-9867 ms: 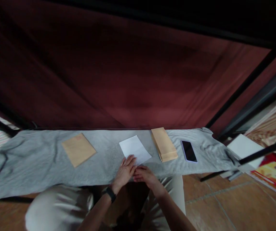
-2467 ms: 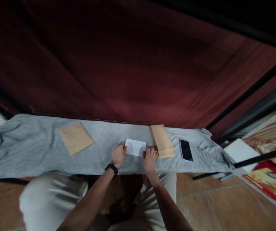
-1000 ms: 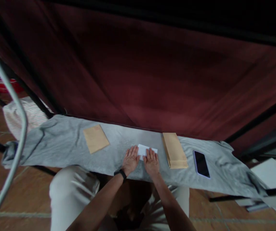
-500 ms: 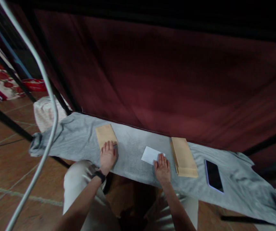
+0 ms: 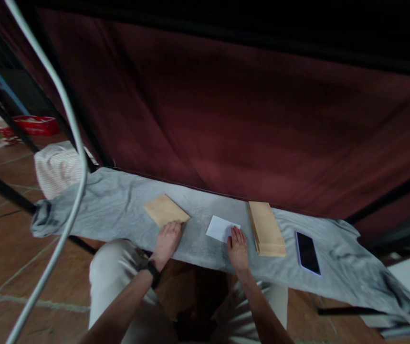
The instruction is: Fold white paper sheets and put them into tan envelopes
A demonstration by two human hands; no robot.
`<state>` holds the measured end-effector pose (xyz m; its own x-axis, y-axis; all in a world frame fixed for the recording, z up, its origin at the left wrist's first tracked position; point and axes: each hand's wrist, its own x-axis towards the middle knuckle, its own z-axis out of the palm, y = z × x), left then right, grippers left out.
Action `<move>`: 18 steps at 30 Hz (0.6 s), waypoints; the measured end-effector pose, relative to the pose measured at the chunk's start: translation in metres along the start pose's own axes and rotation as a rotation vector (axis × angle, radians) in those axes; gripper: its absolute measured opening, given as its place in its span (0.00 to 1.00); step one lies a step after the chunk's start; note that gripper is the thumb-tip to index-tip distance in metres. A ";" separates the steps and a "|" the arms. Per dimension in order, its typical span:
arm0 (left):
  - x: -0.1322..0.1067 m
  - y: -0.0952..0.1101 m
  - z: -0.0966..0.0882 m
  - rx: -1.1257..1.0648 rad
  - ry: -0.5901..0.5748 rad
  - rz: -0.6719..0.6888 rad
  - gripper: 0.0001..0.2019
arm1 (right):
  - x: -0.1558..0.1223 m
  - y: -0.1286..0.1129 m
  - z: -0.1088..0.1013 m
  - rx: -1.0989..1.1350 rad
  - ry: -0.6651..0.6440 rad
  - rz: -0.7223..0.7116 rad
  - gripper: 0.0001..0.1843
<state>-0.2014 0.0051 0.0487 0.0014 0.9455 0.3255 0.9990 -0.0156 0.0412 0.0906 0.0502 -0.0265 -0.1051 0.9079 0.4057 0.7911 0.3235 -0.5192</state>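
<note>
A brown paper envelope (image 5: 164,209) lies at a slant on the grey cloth, left of centre. My left hand (image 5: 169,236), with a dark band at the wrist, has its fingers bent over the envelope's near edge; the thumb is not clear. Right of centre is a small white sheet of paper (image 5: 221,228). Resting on its right end, my right hand (image 5: 237,246) has its fingers stretched out flat. Just beyond that hand sits a stack of brown paper envelopes (image 5: 267,229), and farther right a phone (image 5: 308,253) with a dark screen.
The grey cloth (image 5: 119,203) covers a narrow bench across my knees. Behind it hangs a dark red curtain (image 5: 226,119) on a black frame. A white cable (image 5: 70,114) runs down the left side. On the floor at left stand a striped bundle (image 5: 57,167) and a red basket (image 5: 36,125).
The left envelope has turned, its near corner swinging to the right, and my left hand has gone from lying flat to bent fingers. My right hand stays on the white paper. The view shifted slightly.
</note>
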 end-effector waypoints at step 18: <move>-0.036 0.057 0.021 -0.310 -0.164 0.376 0.55 | -0.022 -0.068 -0.021 1.368 -0.598 0.607 0.19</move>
<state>-0.1436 -0.0232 0.0196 0.3901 0.8940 0.2205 0.8680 -0.4370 0.2357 0.0518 0.0025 0.0157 -0.4603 0.8467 -0.2668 -0.2684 -0.4192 -0.8673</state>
